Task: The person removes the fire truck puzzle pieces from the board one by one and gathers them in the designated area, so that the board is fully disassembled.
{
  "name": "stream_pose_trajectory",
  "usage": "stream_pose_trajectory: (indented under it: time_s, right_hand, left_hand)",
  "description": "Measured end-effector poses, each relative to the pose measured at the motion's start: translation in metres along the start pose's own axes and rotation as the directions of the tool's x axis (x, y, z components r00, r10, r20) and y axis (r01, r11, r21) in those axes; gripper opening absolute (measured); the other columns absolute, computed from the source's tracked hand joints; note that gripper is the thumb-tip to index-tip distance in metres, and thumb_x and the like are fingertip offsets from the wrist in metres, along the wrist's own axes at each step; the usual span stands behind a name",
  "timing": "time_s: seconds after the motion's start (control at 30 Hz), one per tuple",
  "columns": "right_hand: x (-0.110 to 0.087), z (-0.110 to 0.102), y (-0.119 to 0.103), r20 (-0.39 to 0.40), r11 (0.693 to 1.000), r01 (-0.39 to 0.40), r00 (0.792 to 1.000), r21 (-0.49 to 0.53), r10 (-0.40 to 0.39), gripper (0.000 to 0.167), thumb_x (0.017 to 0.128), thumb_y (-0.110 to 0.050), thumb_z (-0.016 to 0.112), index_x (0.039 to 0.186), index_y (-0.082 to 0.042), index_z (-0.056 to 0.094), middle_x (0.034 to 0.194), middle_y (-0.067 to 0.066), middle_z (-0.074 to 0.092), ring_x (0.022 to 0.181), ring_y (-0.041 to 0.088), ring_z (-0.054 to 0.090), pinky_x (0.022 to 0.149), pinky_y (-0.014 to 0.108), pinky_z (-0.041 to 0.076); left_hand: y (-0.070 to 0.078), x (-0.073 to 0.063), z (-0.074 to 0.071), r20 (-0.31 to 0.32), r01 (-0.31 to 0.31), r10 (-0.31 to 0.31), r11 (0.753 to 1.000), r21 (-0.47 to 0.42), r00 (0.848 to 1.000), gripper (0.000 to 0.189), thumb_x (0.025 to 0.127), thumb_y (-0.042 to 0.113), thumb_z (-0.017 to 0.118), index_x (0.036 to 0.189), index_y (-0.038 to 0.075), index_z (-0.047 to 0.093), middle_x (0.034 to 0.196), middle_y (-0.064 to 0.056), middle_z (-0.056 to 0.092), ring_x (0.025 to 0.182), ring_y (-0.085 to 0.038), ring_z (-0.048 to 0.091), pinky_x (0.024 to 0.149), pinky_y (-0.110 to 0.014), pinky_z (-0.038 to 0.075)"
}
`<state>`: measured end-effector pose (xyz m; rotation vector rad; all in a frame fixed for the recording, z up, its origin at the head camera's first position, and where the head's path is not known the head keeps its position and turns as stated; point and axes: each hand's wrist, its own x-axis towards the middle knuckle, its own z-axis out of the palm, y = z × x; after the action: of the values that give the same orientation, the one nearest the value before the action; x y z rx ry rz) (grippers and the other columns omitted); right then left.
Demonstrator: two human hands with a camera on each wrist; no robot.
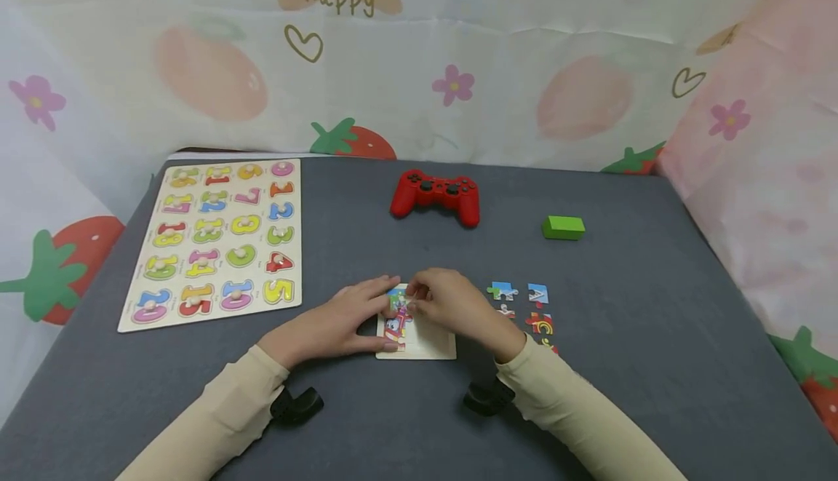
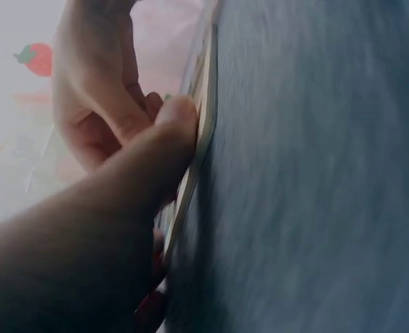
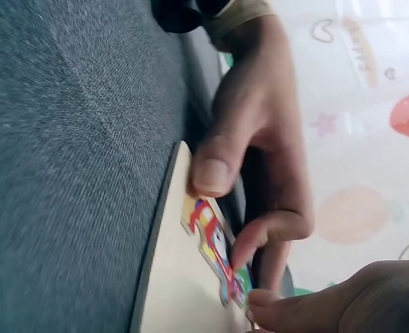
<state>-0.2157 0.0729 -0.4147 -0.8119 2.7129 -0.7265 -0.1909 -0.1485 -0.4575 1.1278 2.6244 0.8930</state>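
A small pale puzzle board (image 1: 433, 343) lies flat on the table, with colourful joined puzzle pieces (image 1: 396, 327) along its left side. My left hand (image 1: 337, 323) rests on that side, thumb at the near edge and fingertips on the pieces farther up. In the left wrist view its thumb (image 2: 179, 114) presses the board's edge. My right hand (image 1: 452, 303) is bent over the top of the board, thumb and forefinger pinching a small puzzle piece, mostly hidden, beside the joined ones. In the right wrist view its fingertips (image 3: 263, 300) are right at the picture.
Several loose puzzle pieces (image 1: 540, 323) lie right of the board. A wooden number board (image 1: 216, 248) with knobbed digits occupies the left. Farther back are a red game controller (image 1: 435, 196) and a green block (image 1: 563, 228). A printed cloth (image 1: 497, 124) hangs behind the table.
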Motion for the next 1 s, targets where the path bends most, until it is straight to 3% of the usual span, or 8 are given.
stream_pose_trajectory:
  time_s: [0.13, 0.37, 0.57, 0.73, 1.0]
  right_hand:
    - [0.004, 0.005, -0.006, 0.005, 1.0, -0.001, 1.0, 0.001, 0.001, 0.008, 0.085, -0.011, 0.072, 0.093, -0.008, 0.07, 0.084, 0.0, 0.063, 0.074, 0.01, 0.056, 0.065, 0.026, 0.047]
    - [0.001, 0.009, -0.011, -0.015, 1.0, -0.012, 1.0, 0.013, 0.012, 0.007, 0.086, -0.013, 0.071, 0.09, -0.008, 0.069, 0.083, 0.001, 0.061, 0.071, 0.011, 0.054, 0.063, 0.026, 0.046]
    - [0.003, 0.011, -0.011, -0.005, 1.0, -0.017, 1.0, 0.024, 0.017, 0.005, 0.087, -0.01, 0.07, 0.091, -0.007, 0.067, 0.082, 0.002, 0.061, 0.07, 0.01, 0.053, 0.061, 0.025, 0.045]
    - [0.005, 0.011, -0.011, -0.014, 0.998, -0.025, 1.0, 0.054, 0.025, 0.006, 0.086, -0.009, 0.07, 0.088, -0.007, 0.064, 0.078, 0.001, 0.061, 0.065, 0.011, 0.052, 0.057, 0.023, 0.042]
    - [0.003, 0.013, -0.011, -0.053, 0.991, -0.067, 0.996, 0.116, 0.074, 0.007, 0.084, -0.008, 0.072, 0.084, -0.009, 0.065, 0.076, 0.001, 0.065, 0.064, 0.009, 0.054, 0.056, 0.022, 0.043]
  left_hand:
    - [0.0, -0.001, -0.007, 0.057, -0.009, 0.007, 1.0, 0.029, 0.998, 0.029, 0.086, 0.047, 0.067, 0.1, 0.023, 0.057, 0.156, -0.007, 0.03, 0.145, -0.023, 0.022, 0.112, -0.046, 0.029]
    - [0.009, -0.007, -0.021, 0.057, -0.052, 0.04, 0.975, 0.216, 0.998, 0.035, 0.087, 0.042, 0.067, 0.115, 0.019, 0.069, 0.148, -0.015, 0.041, 0.138, -0.029, 0.038, 0.107, -0.044, 0.037]
    - [0.016, -0.01, -0.028, 0.079, -0.064, 0.044, 0.963, 0.261, 0.996, 0.041, 0.089, 0.038, 0.067, 0.125, 0.019, 0.066, 0.146, -0.017, 0.043, 0.133, -0.029, 0.045, 0.103, -0.046, 0.041]
    - [0.012, -0.011, -0.029, 0.096, -0.049, 0.029, 0.976, 0.213, 0.995, 0.046, 0.088, 0.041, 0.067, 0.13, 0.022, 0.062, 0.149, -0.013, 0.041, 0.136, -0.028, 0.041, 0.105, -0.05, 0.038]
    - [0.006, -0.013, -0.03, 0.212, 0.054, -0.061, 0.998, 0.041, 0.975, 0.06, 0.085, 0.051, 0.066, 0.14, 0.031, 0.05, 0.158, -0.007, 0.023, 0.145, -0.026, 0.021, 0.112, -0.057, 0.018]
